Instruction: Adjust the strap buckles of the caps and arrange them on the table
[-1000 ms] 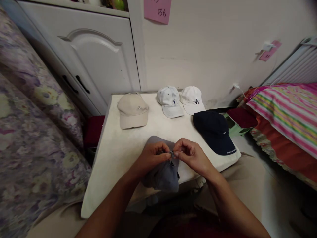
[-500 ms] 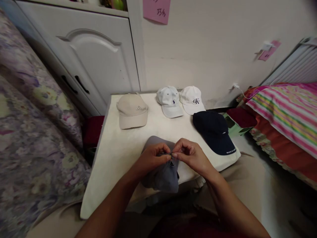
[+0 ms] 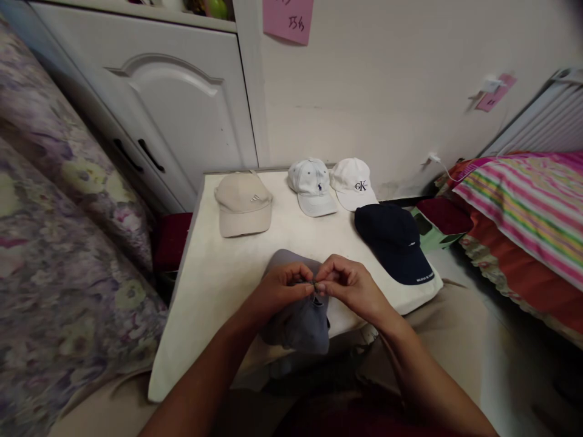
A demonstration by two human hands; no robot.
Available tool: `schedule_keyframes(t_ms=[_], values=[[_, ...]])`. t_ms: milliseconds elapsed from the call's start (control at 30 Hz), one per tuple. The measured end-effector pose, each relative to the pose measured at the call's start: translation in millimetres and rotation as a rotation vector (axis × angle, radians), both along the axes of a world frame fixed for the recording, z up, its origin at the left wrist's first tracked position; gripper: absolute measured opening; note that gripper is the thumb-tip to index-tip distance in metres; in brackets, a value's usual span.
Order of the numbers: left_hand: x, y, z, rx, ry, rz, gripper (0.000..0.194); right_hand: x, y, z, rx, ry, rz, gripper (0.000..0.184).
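Observation:
A grey-blue baseball cap [image 3: 303, 328] lies at the front edge of the cream-covered table [image 3: 218, 291], under my two hands. Pinched closed, my left hand [image 3: 285, 285] grips a thin dark strap of this cap. My right hand [image 3: 348, 282] meets it fingertip to fingertip, also pinching at the strap; the exact spot between the fingers is too small to make out. Behind to the left sits a beige cap [image 3: 243, 203]. At the back are a pale blue cap [image 3: 312, 185] and a white cap [image 3: 353, 182], with a navy cap [image 3: 394, 240] at the right.
A white cabinet [image 3: 177, 109] and the wall stand behind the table. Floral curtain [image 3: 68, 243] hangs along the left, near a dark red stool [image 3: 170, 243]. On the right is a bed with a striped cover [image 3: 532, 194], beside a green box [image 3: 439, 221].
Both hands stay in place over the cap, with only slight finger movement at the strap. The other caps have not moved.

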State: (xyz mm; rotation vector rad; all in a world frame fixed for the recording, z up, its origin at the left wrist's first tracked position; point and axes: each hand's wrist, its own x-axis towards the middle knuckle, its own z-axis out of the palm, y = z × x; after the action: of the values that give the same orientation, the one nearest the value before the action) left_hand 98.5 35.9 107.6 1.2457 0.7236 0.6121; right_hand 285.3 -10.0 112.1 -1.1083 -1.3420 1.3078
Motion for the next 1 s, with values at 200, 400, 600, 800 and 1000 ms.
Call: schedule_keyframes(t_ms=[200,400,600,800,1000], values=[[-1,1,-0.4,0.006,-0.03,0.001,0.017,2,1,0.6,-0.015,-0.032,-0.029,0.028],[-4,2,3.2,0.152,0.042,0.044,0.014,11,3,-3.0,-0.018,-0.022,0.101,0.033],[-8,2,9.1,0.139,0.01,-0.002,0.015,12,8,-15.1,-0.039,0.097,0.188,0.028],[-13,2,10.4,0.153,0.01,-0.077,0.014,13,8,-19.8,-0.105,0.164,0.239,0.031],[-12,2,11.7,0.102,0.01,0.025,0.015,1,4,-21.0,-0.055,0.159,0.145,0.041]])
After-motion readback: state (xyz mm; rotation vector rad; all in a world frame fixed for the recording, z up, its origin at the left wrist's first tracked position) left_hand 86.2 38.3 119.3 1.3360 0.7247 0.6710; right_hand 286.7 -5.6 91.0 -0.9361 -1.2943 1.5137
